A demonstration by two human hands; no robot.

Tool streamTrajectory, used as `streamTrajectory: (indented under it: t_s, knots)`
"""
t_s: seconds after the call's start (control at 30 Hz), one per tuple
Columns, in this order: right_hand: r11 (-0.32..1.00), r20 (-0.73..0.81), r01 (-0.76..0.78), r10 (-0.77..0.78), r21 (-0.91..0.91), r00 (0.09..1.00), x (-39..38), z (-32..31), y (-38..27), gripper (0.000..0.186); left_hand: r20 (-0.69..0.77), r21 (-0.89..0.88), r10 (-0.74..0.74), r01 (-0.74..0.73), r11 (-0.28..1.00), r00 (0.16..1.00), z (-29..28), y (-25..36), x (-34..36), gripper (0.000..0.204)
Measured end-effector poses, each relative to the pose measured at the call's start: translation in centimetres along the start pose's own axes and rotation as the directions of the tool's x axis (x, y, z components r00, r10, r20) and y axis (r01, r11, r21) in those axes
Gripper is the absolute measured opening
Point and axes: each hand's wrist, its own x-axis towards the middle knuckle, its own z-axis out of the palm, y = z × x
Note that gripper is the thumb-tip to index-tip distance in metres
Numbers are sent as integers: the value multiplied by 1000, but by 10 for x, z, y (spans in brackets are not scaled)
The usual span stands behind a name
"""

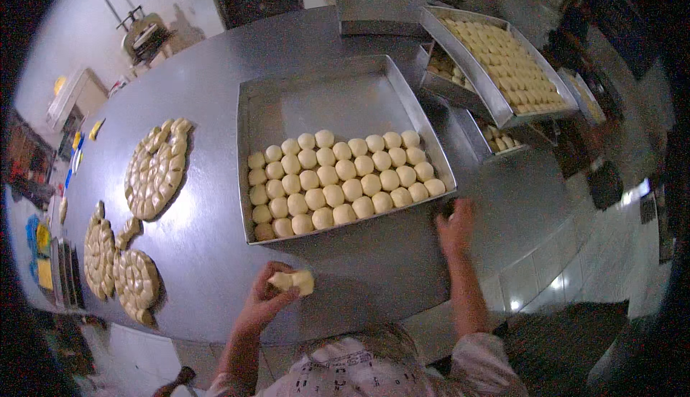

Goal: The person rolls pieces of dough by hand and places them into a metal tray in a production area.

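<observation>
My left hand [267,298] is closed round a short, lumpy piece of pale dough [303,282], pinched between thumb and fingers above the table's near side. Just off the near right corner of a large metal tray [348,226] is my right hand [456,226], its thumb apart from the fingers and nothing visible in it. Inside the tray, rows of round dough balls [327,175] fill the nearer part, while bare metal shows at the far end.
Coiled, segmented dough pieces [154,174] lie at the left, with more coils [135,282] nearer me. Stacked at the right are trays, the top one [503,62] full of dough balls. An upright metal tray [377,12] stands at the back. The steel table [205,253] has a curved-looking near edge.
</observation>
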Motion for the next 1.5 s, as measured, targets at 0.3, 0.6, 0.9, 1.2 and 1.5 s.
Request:
streamTrajectory:
  t_s: [0.3,0.6,0.9,1.2,1.5]
  knots:
    - [997,-10,78,-78,-7,997,7,-17,47,28,-88,-8,42,-43,999,995,17,-3,11,23]
    - [768,161,-169,87,618,983,54,-83,17,30,-388,-48,139,-170,984,911,-30,-4,-33,27]
    - [902,110,266,-319,340,941,175,76,-163,21,-405,58,267,-267,962,874,-32,-1,-42,33]
    - [501,460,-80,-705,862,539,-94,-25,-262,31,-102,128,376,-363,923,921,-35,-2,-44,23]
    - [968,191,99,-145,231,971,-124,-51,-84,30,-320,-166,193,-255,952,928,-133,-23,-56,22]
